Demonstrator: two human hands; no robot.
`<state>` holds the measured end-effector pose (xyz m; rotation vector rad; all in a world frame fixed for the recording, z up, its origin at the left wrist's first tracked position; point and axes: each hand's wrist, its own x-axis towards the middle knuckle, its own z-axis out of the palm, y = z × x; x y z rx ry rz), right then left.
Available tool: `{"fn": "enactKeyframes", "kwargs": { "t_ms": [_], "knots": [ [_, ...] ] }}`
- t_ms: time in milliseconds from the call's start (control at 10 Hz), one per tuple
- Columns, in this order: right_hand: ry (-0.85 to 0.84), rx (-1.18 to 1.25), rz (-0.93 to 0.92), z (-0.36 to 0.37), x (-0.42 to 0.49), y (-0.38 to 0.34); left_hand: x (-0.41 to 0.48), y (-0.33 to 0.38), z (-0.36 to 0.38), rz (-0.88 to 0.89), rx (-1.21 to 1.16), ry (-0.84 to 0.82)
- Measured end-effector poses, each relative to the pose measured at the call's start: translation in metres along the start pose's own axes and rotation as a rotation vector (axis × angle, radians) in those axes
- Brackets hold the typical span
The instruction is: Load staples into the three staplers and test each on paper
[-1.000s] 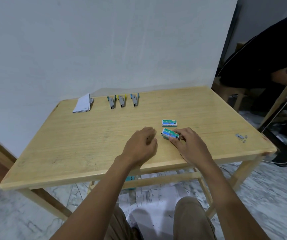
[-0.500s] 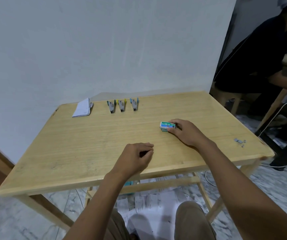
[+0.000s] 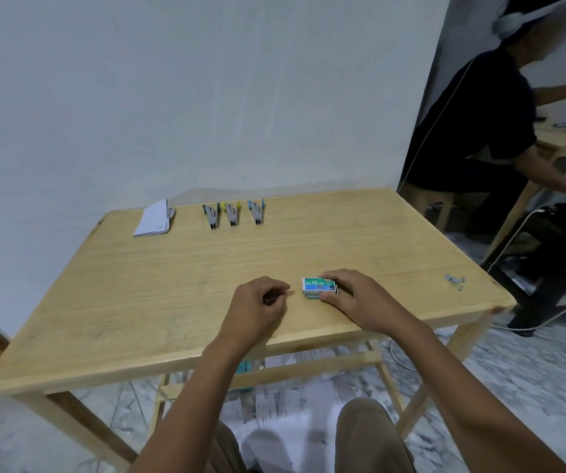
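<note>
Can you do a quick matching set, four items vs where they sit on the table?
Items:
1. folded paper
2. three staplers
3. staple boxes
4. loose staples

Places:
A. near the table's right edge
B. far left corner, by the wall
C. stacked under the right hand, near the front edge
D. in a row at the far edge, right of the paper

Pairs: 1-B, 2-D, 3-C, 4-A

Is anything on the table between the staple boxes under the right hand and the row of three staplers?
No. In the head view, only bare table lies between the staple boxes and the staplers.
</note>
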<state>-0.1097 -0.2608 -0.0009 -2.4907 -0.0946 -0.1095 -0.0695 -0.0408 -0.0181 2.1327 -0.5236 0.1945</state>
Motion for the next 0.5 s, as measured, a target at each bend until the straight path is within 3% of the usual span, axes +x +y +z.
{"fn": "enactKeyframes", "kwargs": {
  "t_ms": [400, 500],
  "knots": [
    [-0.137, 0.107, 0.030, -0.011, -0.008, -0.004, -0.003, 0.001, -0.006, -0.037, -0.125, -0.094],
    [-0.028, 0.105, 0.049, -0.015, 0.002, -0.012, 0.001, 0.000, -0.010, -0.027, -0.190, -0.132]
  ]
}}
